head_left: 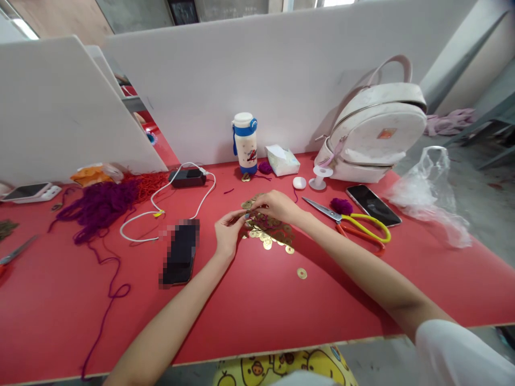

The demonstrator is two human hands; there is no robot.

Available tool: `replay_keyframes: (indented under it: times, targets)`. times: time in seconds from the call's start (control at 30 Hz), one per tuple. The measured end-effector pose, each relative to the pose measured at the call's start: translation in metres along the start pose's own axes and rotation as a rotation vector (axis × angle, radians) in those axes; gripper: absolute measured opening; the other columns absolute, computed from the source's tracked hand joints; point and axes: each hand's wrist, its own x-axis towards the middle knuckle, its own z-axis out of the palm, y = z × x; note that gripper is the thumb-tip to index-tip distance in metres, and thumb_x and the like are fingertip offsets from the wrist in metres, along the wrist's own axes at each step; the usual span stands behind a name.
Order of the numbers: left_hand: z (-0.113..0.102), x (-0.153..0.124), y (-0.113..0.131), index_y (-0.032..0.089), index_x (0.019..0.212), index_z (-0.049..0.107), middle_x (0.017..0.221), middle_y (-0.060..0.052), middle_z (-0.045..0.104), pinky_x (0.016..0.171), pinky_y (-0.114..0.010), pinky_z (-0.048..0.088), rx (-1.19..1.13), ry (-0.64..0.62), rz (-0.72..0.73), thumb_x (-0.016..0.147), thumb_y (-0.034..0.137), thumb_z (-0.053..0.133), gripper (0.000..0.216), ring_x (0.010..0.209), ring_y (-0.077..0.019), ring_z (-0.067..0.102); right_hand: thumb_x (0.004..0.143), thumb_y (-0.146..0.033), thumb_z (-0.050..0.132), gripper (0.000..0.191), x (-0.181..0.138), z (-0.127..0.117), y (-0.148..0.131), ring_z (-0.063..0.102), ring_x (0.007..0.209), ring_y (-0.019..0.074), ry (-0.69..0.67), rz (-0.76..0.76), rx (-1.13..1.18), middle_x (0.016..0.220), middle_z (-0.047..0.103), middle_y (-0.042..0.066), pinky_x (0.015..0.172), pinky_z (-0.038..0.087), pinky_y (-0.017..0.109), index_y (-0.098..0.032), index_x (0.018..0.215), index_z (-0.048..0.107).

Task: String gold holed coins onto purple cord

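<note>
Over a pile of brass-coloured coins with centre holes, my two hands meet, fingertips close together. My left hand is closed in a pinch, thumb against fingers. From the right, my right hand reaches over the pile, its fingers also pinched. Whatever sits between the fingertips is too small to make out. Dark purple thread lies among the coins below my right hand. One loose coin rests apart from the pile, nearer to me.
To the right lie scissors, a purple yarn ball, a phone and a plastic bag. A bottle, tissue pack, spool and backpack stand behind. Leftward are another phone, white cable and purple yarn.
</note>
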Motion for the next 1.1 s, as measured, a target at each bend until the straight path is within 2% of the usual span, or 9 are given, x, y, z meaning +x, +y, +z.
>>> replay_keyframes:
  times: [0.3,0.53,0.73,0.93,1.1]
  targets:
    - [-0.0007,0.0004,-0.0003,0.015,0.083,0.077,0.068,-0.005,0.072,0.052,-0.026,0.053,0.015,0.002,0.035,0.062,0.029,0.081,0.025,0.056,-0.0149,0.064,0.086,-0.019,0.062,0.016,-0.0016,0.0002,-0.0091,0.061,0.075,0.0161,0.0,-0.013,-0.131,0.084,0.074,0.002,0.057,0.028,0.025,-0.025,0.086,0.077]
    - [0.0007,-0.0002,0.0007,0.016,0.081,0.076,0.07,-0.005,0.072,0.054,-0.026,0.053,0.019,0.017,0.055,0.061,0.029,0.08,0.024,0.059,-0.0156,0.064,0.087,-0.019,0.061,0.018,-0.0026,-0.0014,-0.0101,0.063,0.076,0.0152,0.005,-0.017,-0.065,0.09,0.075,0.003,0.061,0.033,0.023,-0.025,0.092,0.077]
    - [0.0004,0.0008,-0.0007,0.015,0.08,0.074,0.072,-0.004,0.072,0.059,-0.025,0.053,-0.011,0.026,0.059,0.061,0.027,0.082,0.024,0.06,-0.0128,0.063,0.084,-0.01,0.058,0.024,-0.0022,0.0007,-0.0068,0.067,0.092,0.0184,0.004,-0.034,0.176,0.101,0.075,0.004,0.076,0.045,0.024,-0.023,0.091,0.078]
    - [0.0001,0.0015,-0.0027,0.015,0.081,0.069,0.079,-0.005,0.071,0.064,-0.025,0.053,-0.035,0.048,0.07,0.061,0.027,0.081,0.026,0.072,-0.0148,0.065,0.076,-0.002,0.053,0.034,-0.0004,0.0039,-0.003,0.064,0.111,0.0206,-0.047,-0.001,0.409,0.11,0.073,0.004,0.087,0.049,0.028,-0.021,0.09,0.078]
    - [-0.002,0.0041,-0.0064,0.015,0.083,0.066,0.079,-0.003,0.069,0.07,-0.024,0.052,-0.028,0.061,0.113,0.06,0.023,0.079,0.027,0.074,-0.0139,0.065,0.076,-0.012,0.061,0.025,-0.0005,0.0082,-0.0032,0.064,0.112,0.0241,-0.066,0.054,0.535,0.113,0.072,0.007,0.09,0.051,0.032,-0.019,0.094,0.078]
